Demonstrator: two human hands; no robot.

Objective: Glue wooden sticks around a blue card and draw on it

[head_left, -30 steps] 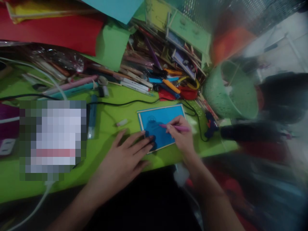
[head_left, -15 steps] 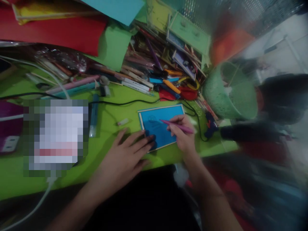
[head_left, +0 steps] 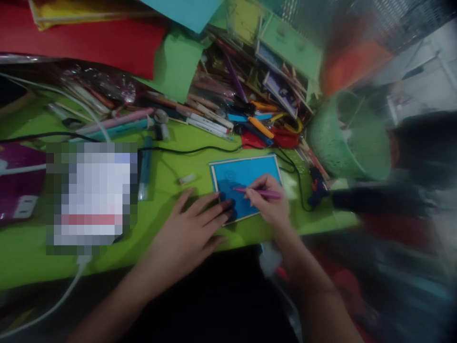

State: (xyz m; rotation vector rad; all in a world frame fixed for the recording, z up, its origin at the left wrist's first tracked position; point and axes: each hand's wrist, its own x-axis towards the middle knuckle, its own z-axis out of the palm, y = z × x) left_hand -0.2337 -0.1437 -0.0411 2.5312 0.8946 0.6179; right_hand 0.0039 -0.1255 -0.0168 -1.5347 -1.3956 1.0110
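Observation:
A blue card (head_left: 257,169) with thin pale wooden strips along its edges lies flat on the green table. Faint round and line marks show on its upper left part. My right hand (head_left: 269,202) grips a pink-purple pen (head_left: 266,193), its tip at the card's surface near the middle. Spread out flat, my left hand (head_left: 194,221) rests with its fingertips on the card's lower left corner and holds nothing. A small whitish eraser-like piece (head_left: 187,178) lies just beyond the left fingers.
A pixelated device (head_left: 93,190) with a white cable lies at left, beside a blue marker (head_left: 144,169). Pens, scissors (head_left: 260,127) and sticks clutter the back. A green basket (head_left: 350,138) and a blue glue gun (head_left: 317,188) are at right. A black cord crosses the table.
My right hand has shifted the pen tip left and down across the card. My left hand stays on the card's corner. The whole view has moved slightly.

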